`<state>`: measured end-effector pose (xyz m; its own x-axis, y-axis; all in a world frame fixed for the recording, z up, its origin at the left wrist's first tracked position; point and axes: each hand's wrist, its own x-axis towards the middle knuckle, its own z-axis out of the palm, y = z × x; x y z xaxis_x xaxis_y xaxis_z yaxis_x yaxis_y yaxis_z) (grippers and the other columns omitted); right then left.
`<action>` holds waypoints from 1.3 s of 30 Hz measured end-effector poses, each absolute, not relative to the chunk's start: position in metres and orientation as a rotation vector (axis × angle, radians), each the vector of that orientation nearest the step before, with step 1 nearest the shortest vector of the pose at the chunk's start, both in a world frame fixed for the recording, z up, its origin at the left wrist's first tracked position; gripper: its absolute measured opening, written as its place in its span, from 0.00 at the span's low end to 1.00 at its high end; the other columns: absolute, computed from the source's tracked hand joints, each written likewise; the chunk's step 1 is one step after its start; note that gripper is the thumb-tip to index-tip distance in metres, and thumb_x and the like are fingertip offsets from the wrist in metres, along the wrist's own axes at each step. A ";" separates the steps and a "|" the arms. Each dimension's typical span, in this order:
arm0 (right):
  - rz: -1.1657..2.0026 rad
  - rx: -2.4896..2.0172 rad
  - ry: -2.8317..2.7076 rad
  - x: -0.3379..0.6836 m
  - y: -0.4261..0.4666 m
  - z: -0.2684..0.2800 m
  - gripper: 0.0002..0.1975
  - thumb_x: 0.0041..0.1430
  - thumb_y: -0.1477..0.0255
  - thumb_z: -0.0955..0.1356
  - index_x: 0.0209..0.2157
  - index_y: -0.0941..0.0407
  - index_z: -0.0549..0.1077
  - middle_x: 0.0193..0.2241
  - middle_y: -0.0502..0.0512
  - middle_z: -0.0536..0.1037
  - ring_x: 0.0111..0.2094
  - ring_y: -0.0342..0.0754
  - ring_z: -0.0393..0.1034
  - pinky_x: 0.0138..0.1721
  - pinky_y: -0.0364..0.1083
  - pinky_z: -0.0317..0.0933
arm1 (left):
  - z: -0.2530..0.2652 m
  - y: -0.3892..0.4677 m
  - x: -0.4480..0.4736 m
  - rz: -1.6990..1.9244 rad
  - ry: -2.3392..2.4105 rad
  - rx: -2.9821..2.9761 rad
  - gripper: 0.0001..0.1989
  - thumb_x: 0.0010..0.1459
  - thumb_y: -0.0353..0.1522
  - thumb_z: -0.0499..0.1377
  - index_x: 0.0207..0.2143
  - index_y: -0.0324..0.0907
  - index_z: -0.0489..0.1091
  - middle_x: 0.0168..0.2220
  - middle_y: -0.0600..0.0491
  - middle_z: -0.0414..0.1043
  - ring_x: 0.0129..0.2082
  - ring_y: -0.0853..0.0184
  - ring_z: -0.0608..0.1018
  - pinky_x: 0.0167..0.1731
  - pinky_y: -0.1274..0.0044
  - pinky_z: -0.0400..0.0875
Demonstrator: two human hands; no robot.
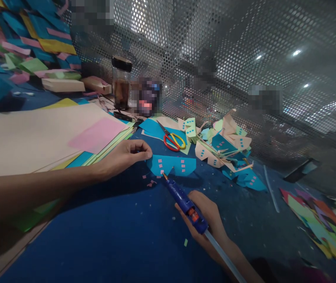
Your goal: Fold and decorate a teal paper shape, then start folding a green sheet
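My left hand (132,154) pinches the left end of a blue paper cut-out (172,163), which has small pink squares stuck on it in two groups. In my right hand (207,216) is a blue hot glue gun (182,200) with a long clear glue stick (222,251) coming out of its back end. The gun's nozzle tip is at the lower left pink square on the cut-out; whether it touches cannot be made out. Several loose pink paper squares (150,183) lie on the table just below the cut-out.
Scissors (174,141) with red and yellow handles rest on blue paper behind the cut-out. Folded paper pieces (229,145) are heaped to the right. A stack of paper sheets (38,135) lies at left, a lidded jar (121,82) behind. Another glue stick (271,188) lies right.
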<state>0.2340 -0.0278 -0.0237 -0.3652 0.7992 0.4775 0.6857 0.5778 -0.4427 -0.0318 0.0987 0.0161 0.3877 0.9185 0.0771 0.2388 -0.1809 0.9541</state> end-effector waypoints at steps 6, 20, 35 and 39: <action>0.215 -1.195 -2.189 0.237 -0.027 -0.024 0.05 0.57 0.75 0.68 0.35 0.53 0.67 0.28 0.51 0.71 0.28 0.47 0.67 0.30 0.45 0.55 | 0.019 0.098 -0.031 0.874 1.033 1.651 0.12 0.54 0.41 0.62 0.29 0.41 0.71 0.27 0.56 0.69 0.27 0.69 0.69 0.28 0.76 0.60; 0.159 -1.220 -2.219 0.237 -0.026 -0.023 0.05 0.57 0.74 0.68 0.34 0.54 0.67 0.28 0.51 0.73 0.28 0.47 0.69 0.31 0.45 0.57 | 0.021 0.096 -0.030 0.869 1.002 1.664 0.10 0.54 0.39 0.61 0.27 0.42 0.71 0.26 0.56 0.70 0.27 0.69 0.69 0.28 0.76 0.62; 0.122 -1.327 -2.269 0.235 -0.028 -0.020 0.04 0.57 0.74 0.68 0.33 0.53 0.66 0.29 0.52 0.74 0.29 0.49 0.70 0.31 0.45 0.57 | 0.022 0.097 -0.031 0.889 0.990 1.678 0.10 0.53 0.40 0.62 0.26 0.42 0.71 0.27 0.55 0.71 0.29 0.67 0.71 0.32 0.74 0.64; 0.099 -1.345 -2.262 0.234 -0.028 -0.020 0.05 0.57 0.75 0.68 0.32 0.53 0.67 0.29 0.52 0.74 0.30 0.49 0.70 0.31 0.45 0.57 | 0.021 0.096 -0.031 0.884 0.984 1.670 0.10 0.53 0.39 0.62 0.27 0.42 0.71 0.27 0.55 0.71 0.29 0.67 0.71 0.32 0.75 0.63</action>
